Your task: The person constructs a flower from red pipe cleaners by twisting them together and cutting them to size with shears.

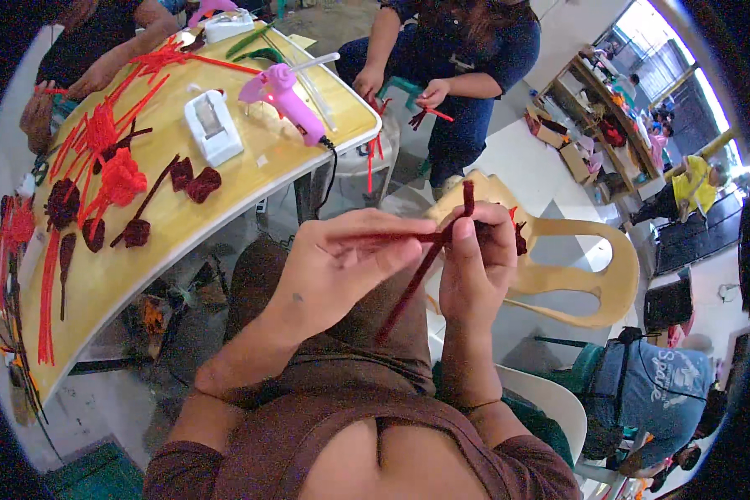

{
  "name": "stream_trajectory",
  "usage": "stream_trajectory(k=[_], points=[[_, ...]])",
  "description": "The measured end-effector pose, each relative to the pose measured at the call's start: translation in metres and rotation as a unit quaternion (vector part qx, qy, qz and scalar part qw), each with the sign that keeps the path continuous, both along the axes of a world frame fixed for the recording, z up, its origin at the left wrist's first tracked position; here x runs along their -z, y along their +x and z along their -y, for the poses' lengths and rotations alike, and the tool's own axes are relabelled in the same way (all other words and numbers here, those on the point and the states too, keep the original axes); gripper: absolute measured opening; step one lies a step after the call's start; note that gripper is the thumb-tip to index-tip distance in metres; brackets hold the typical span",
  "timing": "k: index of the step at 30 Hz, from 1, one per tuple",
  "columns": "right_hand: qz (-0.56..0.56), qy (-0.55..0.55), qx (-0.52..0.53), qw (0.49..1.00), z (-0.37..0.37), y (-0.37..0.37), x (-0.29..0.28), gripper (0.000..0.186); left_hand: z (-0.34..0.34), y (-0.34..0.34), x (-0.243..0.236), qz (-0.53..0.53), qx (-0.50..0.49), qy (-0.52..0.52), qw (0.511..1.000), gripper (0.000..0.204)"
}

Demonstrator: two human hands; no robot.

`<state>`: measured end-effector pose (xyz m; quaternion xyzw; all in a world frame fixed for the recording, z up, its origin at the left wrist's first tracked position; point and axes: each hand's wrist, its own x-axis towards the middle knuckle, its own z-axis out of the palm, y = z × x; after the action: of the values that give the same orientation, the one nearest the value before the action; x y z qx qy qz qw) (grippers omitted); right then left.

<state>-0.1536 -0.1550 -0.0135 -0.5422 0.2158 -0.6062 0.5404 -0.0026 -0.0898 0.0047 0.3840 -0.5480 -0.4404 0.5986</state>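
Note:
In front of my lap, both hands work on dark red pipe cleaners (407,293). My left hand (333,271) is closed, pinching one stem that runs along its fingers toward the right. With thumb and fingers pressed together, my right hand (475,271) grips the place where the stems cross. One end sticks up above the right fingertips, and another slants down between the two hands. A dark red bundle (521,237) with a bit of brighter red shows behind the right fingers; its shape is mostly hidden.
A wooden-topped table (258,187) at left bears bright red pipe cleaners (100,129), dark red coiled pieces (202,185), a white tape dispenser (214,129) and a pink glue gun (287,104). A tan plastic chair (583,312) stands at right. Another person's hands (433,93) hold red stems across from me.

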Motion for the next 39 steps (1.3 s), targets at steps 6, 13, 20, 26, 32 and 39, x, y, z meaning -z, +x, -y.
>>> stream_trajectory(k=[6,13,20,26,32,39], points=[[-0.048,-0.027,0.038,0.998,-0.004,0.016,-0.009,0.011,-0.003,-0.001,0.01,-0.178,0.037,0.132,0.974,0.024],[-0.073,-0.055,0.079,0.993,-0.007,0.025,-0.008,0.013,-0.005,0.007,0.012,-0.212,0.023,0.146,0.966,0.022],[-0.154,-0.057,0.064,0.984,-0.003,0.024,-0.001,0.015,-0.001,0.016,0.02,-0.175,0.017,0.122,0.977,0.027],[-0.085,-0.074,-0.071,0.991,0.009,0.018,-0.006,0.039,0.005,0.024,0.025,-0.206,-0.006,0.136,0.969,0.027],[-0.158,-0.022,-0.167,0.973,0.017,0.0,-0.002,0.042,0.006,0.025,0.031,-0.152,-0.051,0.108,0.981,0.022],[-0.049,0.042,-0.215,0.975,0.019,-0.002,0.022,0.051,0.006,0.026,0.033,-0.177,-0.043,0.126,0.975,0.021]])
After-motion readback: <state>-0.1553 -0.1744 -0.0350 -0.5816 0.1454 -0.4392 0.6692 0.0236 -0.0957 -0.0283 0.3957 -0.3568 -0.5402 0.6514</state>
